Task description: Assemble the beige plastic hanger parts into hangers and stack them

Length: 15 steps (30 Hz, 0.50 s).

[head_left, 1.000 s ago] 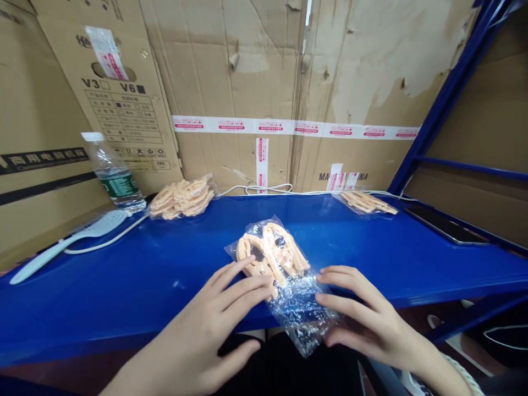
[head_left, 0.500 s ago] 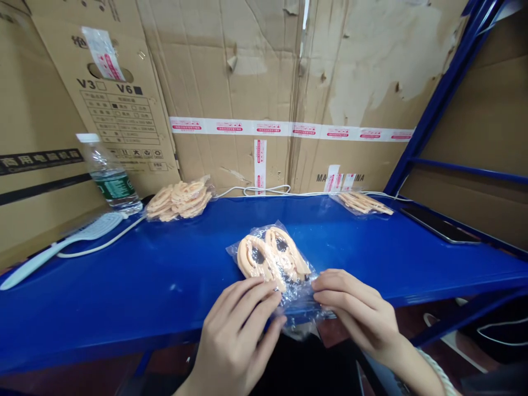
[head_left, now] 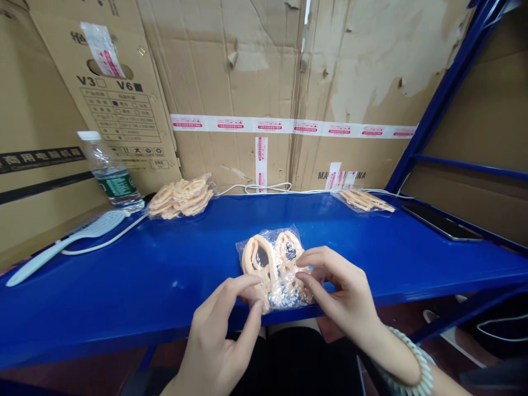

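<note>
A clear plastic bag (head_left: 270, 269) with beige, loop-shaped pieces inside lies at the front edge of the blue table; what the pieces are made of I cannot tell. Two loops show side by side through the shiny film. My left hand (head_left: 225, 324) holds the bag's lower left side between thumb and fingers. At its right side, my right hand (head_left: 340, 283) has thumb and forefinger closed on the film, the other fingers curled behind. A pale coiled band (head_left: 412, 363) circles my right wrist.
More bagged beige pieces lie in a pile (head_left: 181, 198) at back left and in a flat bag (head_left: 365, 199) at back right. A water bottle (head_left: 113, 179), a pale hairbrush (head_left: 70, 242), a white cable (head_left: 268, 188) and a dark phone (head_left: 441, 223) rest on the table (head_left: 136, 286). Cardboard (head_left: 231, 82) walls the back.
The bag's lower part, earlier stretched toward me past the table edge, is now folded in under the pieces. My right hand has moved up and left onto the bag; the bag has turned straighter.
</note>
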Each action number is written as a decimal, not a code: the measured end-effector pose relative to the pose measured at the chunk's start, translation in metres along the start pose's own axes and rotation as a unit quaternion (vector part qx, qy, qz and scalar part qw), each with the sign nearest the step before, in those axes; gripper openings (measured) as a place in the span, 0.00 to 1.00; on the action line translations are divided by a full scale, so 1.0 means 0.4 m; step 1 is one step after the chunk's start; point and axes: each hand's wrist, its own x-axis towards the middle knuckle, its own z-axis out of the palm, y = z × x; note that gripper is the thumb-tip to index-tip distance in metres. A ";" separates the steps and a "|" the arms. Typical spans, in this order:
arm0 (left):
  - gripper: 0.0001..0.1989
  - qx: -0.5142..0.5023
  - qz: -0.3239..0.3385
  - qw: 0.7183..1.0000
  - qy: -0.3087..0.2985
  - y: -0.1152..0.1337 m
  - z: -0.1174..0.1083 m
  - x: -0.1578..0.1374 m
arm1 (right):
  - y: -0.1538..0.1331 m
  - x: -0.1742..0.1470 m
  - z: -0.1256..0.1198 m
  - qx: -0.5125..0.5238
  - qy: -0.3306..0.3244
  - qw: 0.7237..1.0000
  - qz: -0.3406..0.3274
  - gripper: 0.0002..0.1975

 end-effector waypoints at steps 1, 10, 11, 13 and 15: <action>0.13 0.006 0.003 1.000 0.005 -0.003 0.003 -0.002 | 0.002 -0.001 0.001 -0.012 0.007 1.000 -0.006 0.04; 0.13 0.050 0.059 0.997 -0.029 -0.013 -0.002 0.006 | 0.014 -0.010 0.017 -0.085 0.074 0.993 -0.019 0.07; 0.13 0.051 0.060 0.997 -0.022 -0.014 -0.002 0.005 | 0.015 -0.009 0.015 -0.083 0.075 0.994 -0.016 0.06; 0.13 0.050 0.053 0.997 -0.006 -0.018 0.001 0.001 | 0.018 -0.006 0.010 -0.082 0.078 0.994 -0.008 0.06; 0.14 0.044 0.044 0.998 -0.003 -0.021 0.004 -0.005 | 0.026 -0.004 0.004 -0.082 0.074 0.994 0.001 0.07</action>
